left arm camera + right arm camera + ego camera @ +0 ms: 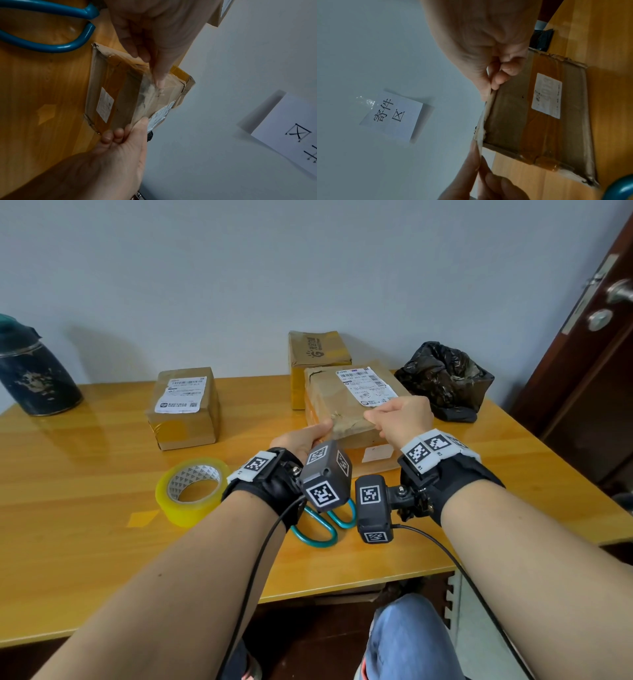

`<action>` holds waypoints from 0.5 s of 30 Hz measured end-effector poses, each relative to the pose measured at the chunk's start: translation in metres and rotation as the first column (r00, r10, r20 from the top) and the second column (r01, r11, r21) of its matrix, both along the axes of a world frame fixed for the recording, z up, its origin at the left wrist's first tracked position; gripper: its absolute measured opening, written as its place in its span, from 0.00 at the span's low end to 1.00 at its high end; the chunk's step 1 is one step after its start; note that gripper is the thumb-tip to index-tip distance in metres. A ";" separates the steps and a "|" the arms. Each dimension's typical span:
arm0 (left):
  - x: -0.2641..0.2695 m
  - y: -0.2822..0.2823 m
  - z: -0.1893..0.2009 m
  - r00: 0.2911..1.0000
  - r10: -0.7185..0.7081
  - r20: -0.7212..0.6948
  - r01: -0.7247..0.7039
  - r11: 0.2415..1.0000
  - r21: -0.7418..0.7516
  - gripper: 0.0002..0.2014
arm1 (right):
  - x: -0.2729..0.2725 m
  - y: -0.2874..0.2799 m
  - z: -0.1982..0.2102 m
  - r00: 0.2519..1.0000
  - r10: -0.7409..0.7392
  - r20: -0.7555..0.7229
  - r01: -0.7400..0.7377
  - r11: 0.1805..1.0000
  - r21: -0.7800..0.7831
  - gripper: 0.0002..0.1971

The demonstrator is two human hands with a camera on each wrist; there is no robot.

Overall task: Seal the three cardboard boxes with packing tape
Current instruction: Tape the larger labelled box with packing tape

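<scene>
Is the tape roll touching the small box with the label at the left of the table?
Apart. The head view shows bare table between the tape roll and the small box behind it.

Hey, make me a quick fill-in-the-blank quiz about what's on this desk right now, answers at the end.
1. Both hands hold a strip of clear ____ stretched over the near edge of the flat box.
2. The tape roll lies on the table to the ____ of the left hand.
3. The scissors have ____ handles.
4. Beside the right hand sits a crumpled ____ plastic bag.

Answers: tape; left; teal; black
</scene>
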State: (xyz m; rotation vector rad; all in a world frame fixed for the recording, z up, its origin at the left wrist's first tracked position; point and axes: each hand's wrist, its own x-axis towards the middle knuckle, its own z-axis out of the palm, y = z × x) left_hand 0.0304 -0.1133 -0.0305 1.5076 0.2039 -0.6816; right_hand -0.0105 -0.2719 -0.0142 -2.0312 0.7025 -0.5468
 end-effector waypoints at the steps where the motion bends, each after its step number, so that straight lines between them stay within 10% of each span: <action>1: 0.001 0.002 -0.002 1.000 -0.020 -0.007 0.020 1.000 0.015 0.18 | 0.000 -0.001 -0.001 1.000 -0.003 0.007 0.003 1.000 0.014 0.03; 15: 0.013 0.007 -0.025 0.989 -0.068 -0.134 0.025 0.954 -0.298 0.21 | 0.002 -0.004 -0.008 0.997 0.008 0.075 -0.011 1.000 0.029 0.03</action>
